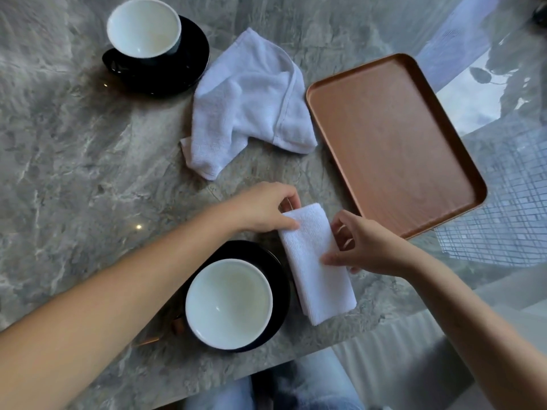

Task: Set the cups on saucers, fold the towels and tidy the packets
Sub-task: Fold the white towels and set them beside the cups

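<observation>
A white towel (318, 267), folded into a narrow strip, lies on the marble table (74, 149) near the front edge. My left hand (263, 207) pinches its far end. My right hand (367, 247) pinches its right edge near the middle. A second white towel (248, 105) lies crumpled farther back. One white cup (228, 303) stands on a black saucer (281, 276) just left of the folded towel. Another white cup (144, 26) sits on a black saucer (192, 54) at the back left. No packets are plainly visible.
An empty wooden tray (393, 137) lies at the right, close to the folded towel. The table's front edge runs just below the near cup, with my jeans (310, 386) under it. Something small and brown (177, 327) shows left of the near saucer.
</observation>
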Demonstrator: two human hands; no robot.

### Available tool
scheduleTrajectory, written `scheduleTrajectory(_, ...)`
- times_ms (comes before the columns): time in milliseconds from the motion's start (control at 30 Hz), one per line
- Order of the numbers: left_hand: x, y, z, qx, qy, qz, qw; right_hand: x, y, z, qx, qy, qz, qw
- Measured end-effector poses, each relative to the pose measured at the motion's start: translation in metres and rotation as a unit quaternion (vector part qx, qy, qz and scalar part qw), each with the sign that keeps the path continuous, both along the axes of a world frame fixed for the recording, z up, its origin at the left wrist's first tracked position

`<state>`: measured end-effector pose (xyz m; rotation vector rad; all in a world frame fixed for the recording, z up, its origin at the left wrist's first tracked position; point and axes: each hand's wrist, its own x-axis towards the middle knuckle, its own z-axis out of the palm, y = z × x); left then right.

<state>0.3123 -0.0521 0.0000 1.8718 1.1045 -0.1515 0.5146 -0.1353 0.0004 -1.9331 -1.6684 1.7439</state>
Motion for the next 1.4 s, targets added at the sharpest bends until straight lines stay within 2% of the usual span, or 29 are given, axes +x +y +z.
scheduleTrajectory(200,-0.004,-0.002,-0.001,0.000,-0.003,0.011,1.000,-0.006,0.002,0.003,0.053,-0.080,0.054,0.994)
scheduleTrajectory(300,-0.008,-0.004,-0.003,-0.016,-0.015,0.029,0.999,-0.007,0.002,0.005,0.048,-0.097,0.070,0.992)
scheduleTrajectory(400,-0.015,-0.001,-0.002,-0.025,-0.040,0.112,0.993,-0.009,0.007,0.009,0.094,-0.136,0.081,0.983)
scheduleTrajectory(500,-0.032,0.007,0.002,0.094,-0.063,0.234,0.966,-0.010,0.019,0.016,0.204,-0.119,0.016,0.972)
scheduleTrajectory(567,-0.051,0.015,-0.001,0.197,-0.021,0.244,0.949,-0.014,0.032,0.019,0.252,-0.096,-0.009,0.963)
scheduleTrajectory(600,-0.062,0.017,-0.005,0.224,0.029,0.231,0.946,-0.017,0.039,0.019,0.270,-0.090,-0.013,0.959)
scheduleTrajectory(667,-0.080,0.019,-0.015,0.218,0.132,0.217,0.942,-0.026,0.053,0.016,0.289,-0.080,-0.011,0.954)
scheduleTrajectory(767,-0.093,0.018,-0.026,0.224,0.171,0.240,0.929,-0.045,0.073,0.009,0.290,-0.072,0.022,0.954)
scheduleTrajectory(933,-0.107,0.023,-0.029,0.276,0.088,0.321,0.902,-0.078,0.099,-0.008,0.286,-0.120,0.071,0.948)
scheduleTrajectory(1033,-0.118,0.023,-0.032,0.262,0.066,0.380,0.885,-0.083,0.109,-0.014,0.289,-0.181,0.065,0.938)
scheduleTrajectory(1167,-0.137,0.022,-0.036,0.232,0.078,0.452,0.858,-0.091,0.118,-0.020,0.288,-0.271,0.074,0.916)
scheduleTrajectory(1267,-0.152,0.016,-0.030,0.237,0.014,0.444,0.864,-0.106,0.117,-0.018,0.352,-0.314,0.045,0.880)
scheduleTrajectory(1333,-0.156,0.011,-0.019,0.237,-0.057,0.438,0.865,-0.121,0.114,-0.011,0.402,-0.253,0.033,0.879)
scheduleTrajectory(1400,-0.157,0.008,-0.004,0.208,-0.154,0.440,0.860,-0.146,0.110,-0.001,0.419,-0.125,0.066,0.897)
